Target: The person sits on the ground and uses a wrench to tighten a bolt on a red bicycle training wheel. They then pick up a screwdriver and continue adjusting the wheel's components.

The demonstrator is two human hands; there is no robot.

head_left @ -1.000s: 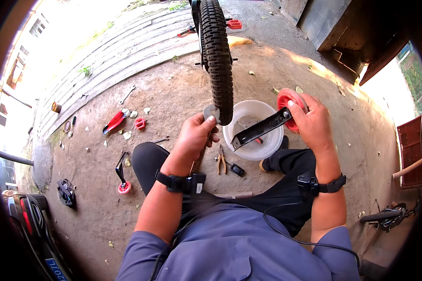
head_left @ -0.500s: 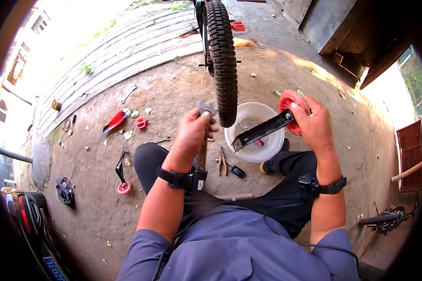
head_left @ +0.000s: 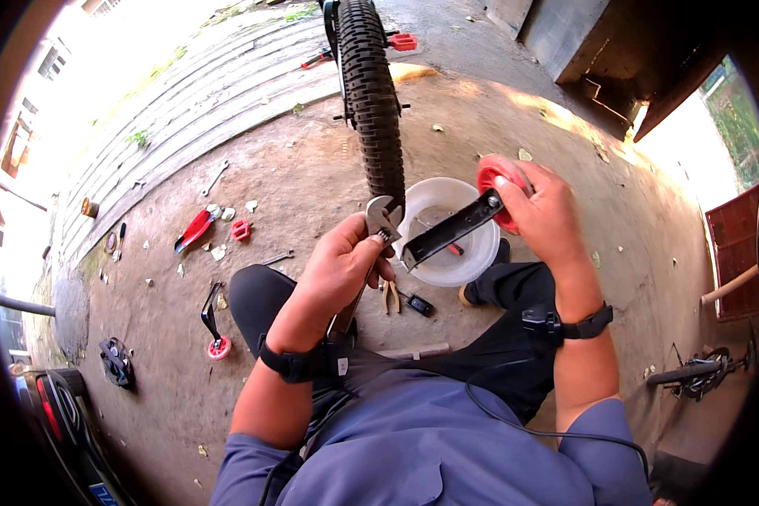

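Shiny bare-metal wrench [head_left: 379, 221]; matt black metal bracket [head_left: 451, 229] with glossy red plastic wheel [head_left: 491, 177]; knobbly rubber tyre [head_left: 371, 93]; smooth white plastic bowl [head_left: 472, 253].

A tyre [head_left: 371, 101] is placed upright ahead, with a bowl [head_left: 444, 232] just right of its lower end. Pliers [head_left: 390, 297] are laid in front of the bowl. Further left, a small wheel bracket [head_left: 213, 325] is laid on the ground [head_left: 295, 177].

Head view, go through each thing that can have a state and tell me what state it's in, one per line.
Left hand: closed around an adjustable wrench, jaws up.
Right hand: gripping a red small wheel on a black bracket.
White bucket: upright, open-topped.
Bicycle tyre: standing upright on the ground.
Pliers: lying on the ground.
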